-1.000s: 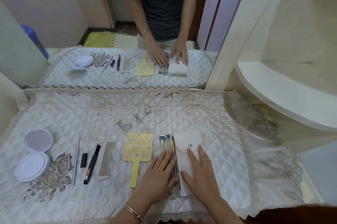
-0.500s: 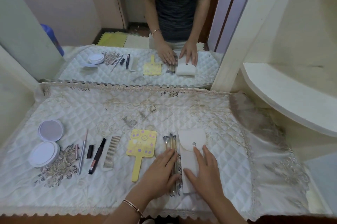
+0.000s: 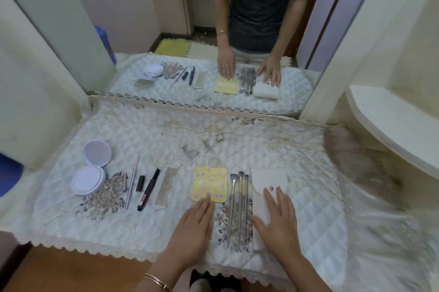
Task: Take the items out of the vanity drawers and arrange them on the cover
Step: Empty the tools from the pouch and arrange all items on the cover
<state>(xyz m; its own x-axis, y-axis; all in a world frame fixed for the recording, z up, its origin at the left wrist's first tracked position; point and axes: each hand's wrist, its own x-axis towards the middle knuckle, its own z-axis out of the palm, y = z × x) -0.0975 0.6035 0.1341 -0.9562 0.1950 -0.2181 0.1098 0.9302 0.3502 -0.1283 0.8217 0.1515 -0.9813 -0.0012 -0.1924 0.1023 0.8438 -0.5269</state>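
Observation:
On the white quilted cover (image 3: pixel 237 139) a row of items lies along the front. My left hand (image 3: pixel 194 227) lies flat over the handle of the yellow hand mirror (image 3: pixel 210 183). My right hand (image 3: pixel 278 222) lies flat on the white snap pouch (image 3: pixel 267 180). Between the hands lie several thin makeup brushes (image 3: pixel 238 203), uncovered. To the left are a metal comb (image 3: pixel 166 186), a black pen-like tube (image 3: pixel 148 189), a small black cap (image 3: pixel 140 183), a thin silver stick (image 3: pixel 131 187) and an open white compact (image 3: pixel 91 168).
A large mirror (image 3: pixel 237 30) stands behind the cover and reflects the items and a person's torso. A cream shelf (image 3: pixel 394 125) juts out at the right. The cover's lace edge (image 3: pixel 95 247) hangs over the front, with wooden floor below. A blue object (image 3: pixel 9 177) sits far left.
My left hand slid left off the brushes onto the yellow mirror's handle, leaving the brushes uncovered. My right hand stays on the pouch. The camera pulled back and up.

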